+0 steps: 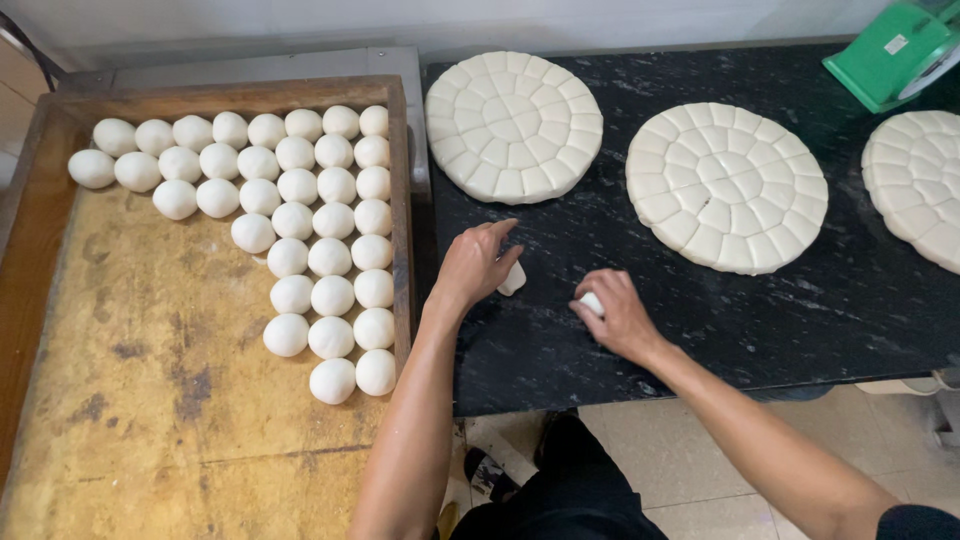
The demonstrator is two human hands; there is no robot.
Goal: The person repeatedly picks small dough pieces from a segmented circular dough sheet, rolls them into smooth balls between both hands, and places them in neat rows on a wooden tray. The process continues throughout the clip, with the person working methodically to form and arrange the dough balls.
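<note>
from your head camera, your left hand (478, 262) is cupping down over a small dough piece (512, 279) on the black stone counter (560, 330). your right hand (612, 315) is curling around another dough lump (592, 303) close by. rolled dough balls (300, 215) are sitting in the wooden tray (150, 330), and round scored dough discs (725, 185) are lying behind your hands.

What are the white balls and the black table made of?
The white balls look like soft raw dough: matte, smooth, slightly squashed where they touch. The black table seems to be polished stone, perhaps marble or granite, going by its pale veins and faint shine.
</note>
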